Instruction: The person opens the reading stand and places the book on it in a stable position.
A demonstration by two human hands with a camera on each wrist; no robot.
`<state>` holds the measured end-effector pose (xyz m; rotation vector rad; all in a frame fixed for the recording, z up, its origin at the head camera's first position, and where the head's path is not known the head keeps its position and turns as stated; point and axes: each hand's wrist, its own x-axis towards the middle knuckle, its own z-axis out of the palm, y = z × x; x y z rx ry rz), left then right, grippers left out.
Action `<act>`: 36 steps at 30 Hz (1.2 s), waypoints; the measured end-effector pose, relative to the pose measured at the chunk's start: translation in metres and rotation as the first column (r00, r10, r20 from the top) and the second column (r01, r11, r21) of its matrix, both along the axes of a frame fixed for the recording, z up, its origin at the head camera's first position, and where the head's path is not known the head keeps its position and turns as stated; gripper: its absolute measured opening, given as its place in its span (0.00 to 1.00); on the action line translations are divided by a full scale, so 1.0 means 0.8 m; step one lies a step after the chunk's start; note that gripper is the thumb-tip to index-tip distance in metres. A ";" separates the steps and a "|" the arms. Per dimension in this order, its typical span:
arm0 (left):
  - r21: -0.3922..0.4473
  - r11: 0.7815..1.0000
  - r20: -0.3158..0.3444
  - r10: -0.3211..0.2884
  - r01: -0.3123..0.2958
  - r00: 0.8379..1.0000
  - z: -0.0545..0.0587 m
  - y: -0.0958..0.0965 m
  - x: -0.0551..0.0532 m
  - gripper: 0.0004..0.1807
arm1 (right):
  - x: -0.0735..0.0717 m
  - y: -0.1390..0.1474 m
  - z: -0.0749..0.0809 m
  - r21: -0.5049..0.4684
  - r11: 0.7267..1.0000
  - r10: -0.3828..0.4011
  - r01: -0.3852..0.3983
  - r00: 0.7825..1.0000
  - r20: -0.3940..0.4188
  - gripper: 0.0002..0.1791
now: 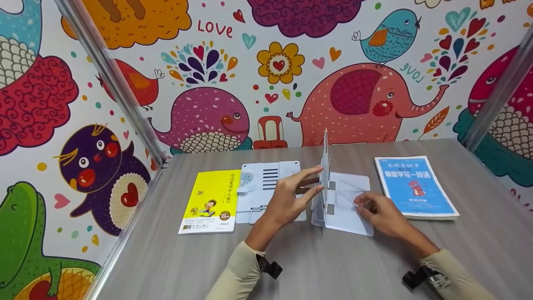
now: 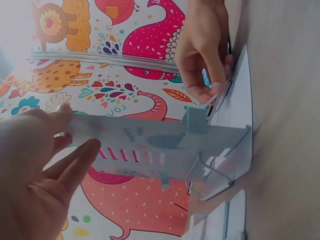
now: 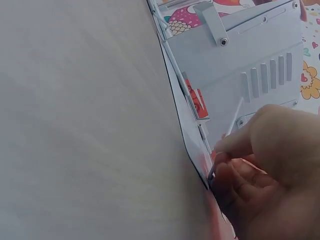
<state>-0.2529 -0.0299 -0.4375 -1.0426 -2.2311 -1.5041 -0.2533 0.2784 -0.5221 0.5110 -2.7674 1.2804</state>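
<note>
A white metal book stand (image 1: 349, 223) stands unfolded on the table, its base plate flat and its slotted back panel (image 2: 117, 131) raised upright. My left hand (image 1: 288, 199) pinches the far end of that panel between thumb and fingers. At the base plate's right side, my right hand (image 1: 379, 212) pinches a thin wire support (image 3: 235, 117) between thumb and fingertips. The wire slants up from the base in the right wrist view. A small bracket (image 2: 194, 120) juts from the panel's lower part in the left wrist view.
Left of the raised panel, a second white book stand (image 1: 283, 175) lies flat, partly overlapped by a yellow book (image 1: 212, 196). To the right lies a blue-covered book (image 1: 416, 187). A cartoon-printed wall (image 1: 275, 104) borders the grey wood-grain table (image 1: 333, 266) behind.
</note>
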 end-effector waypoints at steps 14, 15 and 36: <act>-0.029 1.000 -0.072 -0.014 0.011 0.997 -0.009 0.023 0.006 0.27 | 0.001 -0.005 0.002 -0.007 0.999 -0.050 0.050 0.999 0.008 0.10; -0.038 0.999 -0.078 -0.017 0.014 0.997 -0.009 0.025 0.006 0.27 | 0.001 -0.006 0.003 -0.005 0.999 -0.052 0.052 0.999 0.008 0.10; -0.252 0.961 -0.261 0.044 -0.112 0.964 -0.037 0.069 0.018 0.40 | 0.003 -0.004 0.002 -0.028 1.000 -0.011 0.010 1.000 -0.010 0.09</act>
